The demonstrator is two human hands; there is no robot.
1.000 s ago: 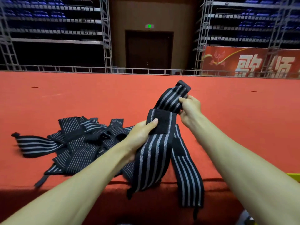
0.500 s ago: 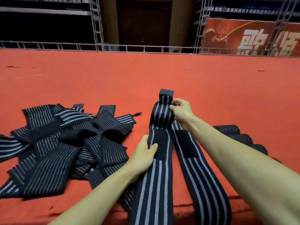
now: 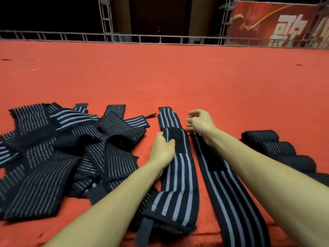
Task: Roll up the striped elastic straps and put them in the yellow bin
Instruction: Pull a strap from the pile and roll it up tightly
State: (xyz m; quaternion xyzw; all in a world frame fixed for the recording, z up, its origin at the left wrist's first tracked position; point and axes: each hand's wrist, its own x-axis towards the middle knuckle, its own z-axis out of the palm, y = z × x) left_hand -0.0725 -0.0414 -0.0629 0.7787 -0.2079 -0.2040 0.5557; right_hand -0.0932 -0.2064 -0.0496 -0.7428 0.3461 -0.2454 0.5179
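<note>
The left hand (image 3: 162, 150) grips the striped strap (image 3: 178, 177) by its near-side edge, thumb on top at the dark fastening patch, fingers tucked beneath. The right hand (image 3: 201, 123) hangs loosely curled just beyond and to the right. It holds nothing that I can see, though whether its lowest fingers brush the fabric is unclear.

The strap lies flat on the red carpet (image 3: 160, 77), its long axis running away from the person, its far end just ahead of the left hand and beside the right. A second length (image 3: 224, 186) lies alongside on the right; whether the two are one piece I cannot tell. I judge the right hand better placed to start a roll from the far end.

A pile of loose straps (image 3: 62, 148) sits just left, and rolled straps (image 3: 267, 141) are lined up to the right. The yellow bin is out of view.

Half a second ago the right hand pinched the far end, which stood raised; now it has let go and that end lies flat
</note>
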